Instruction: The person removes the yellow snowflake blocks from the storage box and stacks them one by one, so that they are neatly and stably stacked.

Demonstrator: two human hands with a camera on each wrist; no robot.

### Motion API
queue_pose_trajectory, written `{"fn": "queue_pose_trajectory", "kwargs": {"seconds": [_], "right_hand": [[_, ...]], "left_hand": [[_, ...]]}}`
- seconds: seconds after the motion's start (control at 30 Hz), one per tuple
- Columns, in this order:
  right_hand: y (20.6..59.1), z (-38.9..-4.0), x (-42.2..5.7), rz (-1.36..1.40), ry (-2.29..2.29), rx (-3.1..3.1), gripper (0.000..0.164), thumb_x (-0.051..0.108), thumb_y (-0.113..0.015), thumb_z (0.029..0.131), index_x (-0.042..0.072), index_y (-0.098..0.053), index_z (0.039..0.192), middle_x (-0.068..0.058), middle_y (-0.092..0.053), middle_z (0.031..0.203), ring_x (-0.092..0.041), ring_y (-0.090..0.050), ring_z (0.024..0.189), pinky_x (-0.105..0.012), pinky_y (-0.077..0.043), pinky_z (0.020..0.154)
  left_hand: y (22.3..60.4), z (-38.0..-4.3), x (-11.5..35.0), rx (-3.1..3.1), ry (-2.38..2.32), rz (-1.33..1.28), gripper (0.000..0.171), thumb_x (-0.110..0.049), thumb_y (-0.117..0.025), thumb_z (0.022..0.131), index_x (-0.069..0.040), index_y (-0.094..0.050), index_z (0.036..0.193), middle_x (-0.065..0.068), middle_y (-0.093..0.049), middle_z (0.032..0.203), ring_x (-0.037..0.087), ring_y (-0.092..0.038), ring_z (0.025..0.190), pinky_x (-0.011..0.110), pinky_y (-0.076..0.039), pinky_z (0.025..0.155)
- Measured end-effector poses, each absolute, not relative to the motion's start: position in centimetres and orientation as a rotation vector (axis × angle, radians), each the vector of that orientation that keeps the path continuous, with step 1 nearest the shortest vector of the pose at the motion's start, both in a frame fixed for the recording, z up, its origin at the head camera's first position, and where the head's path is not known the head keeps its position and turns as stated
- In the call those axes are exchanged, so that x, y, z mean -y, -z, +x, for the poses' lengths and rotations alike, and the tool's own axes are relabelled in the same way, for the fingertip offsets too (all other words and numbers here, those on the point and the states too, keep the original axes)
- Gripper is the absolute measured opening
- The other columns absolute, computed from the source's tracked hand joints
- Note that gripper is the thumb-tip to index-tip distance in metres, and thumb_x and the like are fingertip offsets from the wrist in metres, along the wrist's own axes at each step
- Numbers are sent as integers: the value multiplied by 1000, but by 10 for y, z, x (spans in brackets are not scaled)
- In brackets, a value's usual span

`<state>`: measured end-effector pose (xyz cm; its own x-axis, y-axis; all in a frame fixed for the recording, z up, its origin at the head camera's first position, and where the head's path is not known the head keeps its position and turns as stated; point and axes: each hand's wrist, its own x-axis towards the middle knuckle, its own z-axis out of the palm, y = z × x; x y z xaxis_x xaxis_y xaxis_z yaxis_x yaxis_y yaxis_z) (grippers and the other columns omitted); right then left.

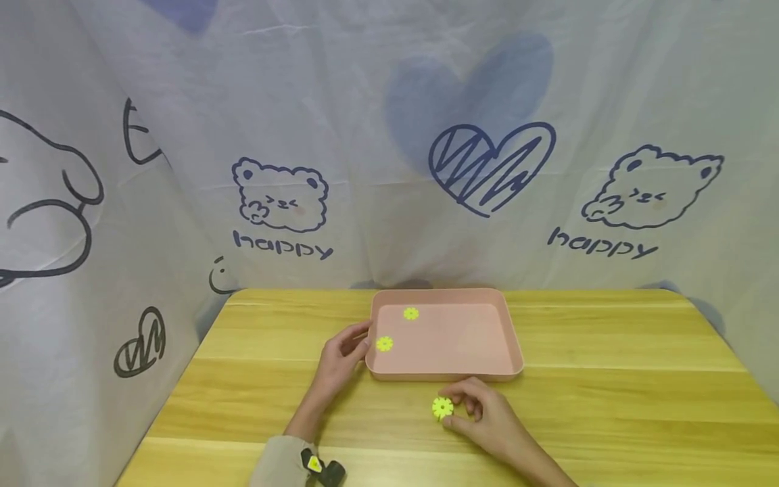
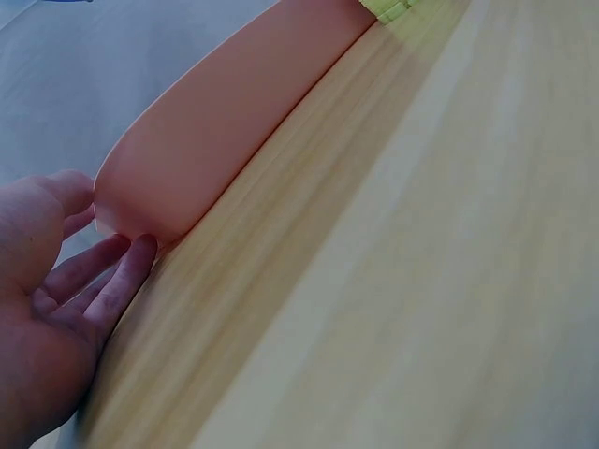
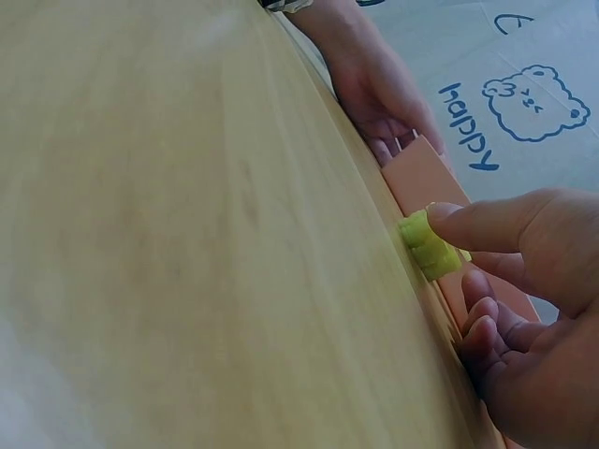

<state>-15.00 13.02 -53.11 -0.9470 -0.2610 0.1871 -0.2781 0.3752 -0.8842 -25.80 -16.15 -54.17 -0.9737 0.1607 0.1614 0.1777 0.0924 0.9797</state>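
A pink tray (image 1: 447, 338) lies on the table. Inside, near its left side, are two yellow flower-shaped discs, one toward the back (image 1: 411, 314) and one toward the front (image 1: 385, 343). My left hand (image 1: 342, 358) rests against the tray's left side, fingers at the front left corner in the left wrist view. Just in front of the tray, my right hand (image 1: 487, 416) pinches a yellow flower-shaped piece (image 1: 442, 408) between thumb and finger. Seen from the right wrist, this piece (image 3: 431, 247) is thick and ribbed along its side, like several discs stacked.
The wood-grain table (image 1: 608, 379) extends to both sides of the tray. Behind it hangs a pale cloth (image 1: 365, 135) printed with hearts and bears, and it continues along the left side. A small dark device (image 1: 322, 467) sits at the left sleeve.
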Motion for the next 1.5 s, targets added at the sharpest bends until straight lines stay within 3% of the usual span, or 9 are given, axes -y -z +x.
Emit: {"fn": "queue_pose_trajectory", "kwargs": {"seconds": [0.93,1.1,1.33,1.5], "right_hand": [[531,-150,-132,540,-1657,2585,35,17,-89,80,12,-73,110,0,-61,94,-14,-52,73,-20,-47,58],[526,-151,-135,561,-1743,2578,34,18,-86,84,9,-71,114,-3,-63,95,-12,-53,73,-19,-47,58],[505,-167,-142,665,-1802,2516,26,7,-76,92,0,-69,115,-3,-68,90,-9,-61,75,-22,-55,62],[489,-191,-136,648,-1678,2481,19,5,-75,93,5,-72,112,0,-67,87,-12,-62,77,-23,-56,66]], "left_hand": [[541,-258,161,2328,2074,-332,37,-5,-64,102,2,-61,138,23,-60,141,40,-61,124,32,-60,89],[541,-259,162,2322,2091,-340,38,-5,-63,102,2,-60,139,23,-59,141,40,-61,125,32,-60,89],[540,-258,161,2317,2102,-365,38,-5,-62,103,3,-59,140,24,-58,142,40,-60,126,32,-60,90],[541,-258,163,2327,2086,-370,38,-6,-62,103,2,-59,140,22,-58,143,40,-60,127,32,-60,90]]}}
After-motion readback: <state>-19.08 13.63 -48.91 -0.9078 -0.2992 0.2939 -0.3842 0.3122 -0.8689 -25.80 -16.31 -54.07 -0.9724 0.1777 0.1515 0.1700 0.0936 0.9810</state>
